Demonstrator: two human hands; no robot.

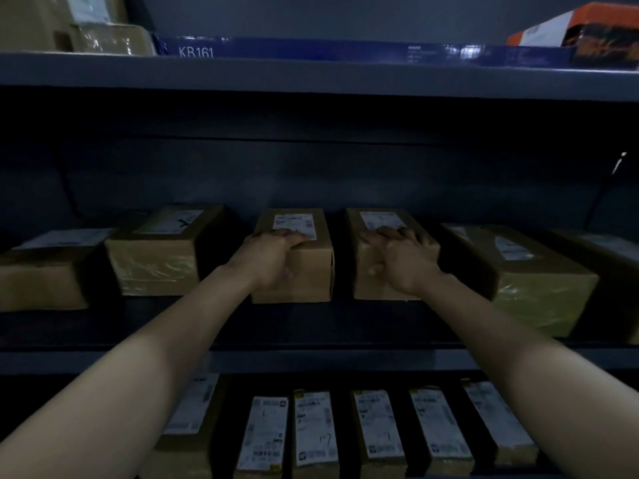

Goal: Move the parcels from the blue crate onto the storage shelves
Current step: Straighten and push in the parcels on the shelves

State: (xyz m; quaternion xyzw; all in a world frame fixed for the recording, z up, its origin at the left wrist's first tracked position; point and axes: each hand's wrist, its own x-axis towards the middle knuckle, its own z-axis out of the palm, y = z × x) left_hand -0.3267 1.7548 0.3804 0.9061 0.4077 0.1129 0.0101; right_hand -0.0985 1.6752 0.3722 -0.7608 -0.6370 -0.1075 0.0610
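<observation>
The shelves (311, 361) fill the view: three dark levels, one above the other. The blue crate is not in view.

Two parcels sit on the middle level with a thin gap between them. The left hand (273, 261) grips the left box (304, 271). Its fingers (287, 235) curl over the top, and the thumb is on the front. The right hand (404, 261) grips the right box (371, 288) the same way, with its fingers (390, 233) bent over the top edge.

What could go wrong? There is little room beside the fingers. A bigger box (518, 281) stands just right of the right fingers, and another box (152, 254) stands near the left fingers. If a hand pushes crooked, its box may bump one of these. Each hand holds only one corner, so a box could also twist or slip. The dark makes the gaps hard to see.

Now the count.
- There are two hands.
- The level at the fingers seems to hold six boxes, but the one far right is dark and cut off.
- The level below the fingers holds six boxes (314, 430) with white labels.
- The level above holds one long blue box (311, 50) and one orange box (587, 29).
- The brown boxes (103, 36) up there are too blurry to count.
</observation>
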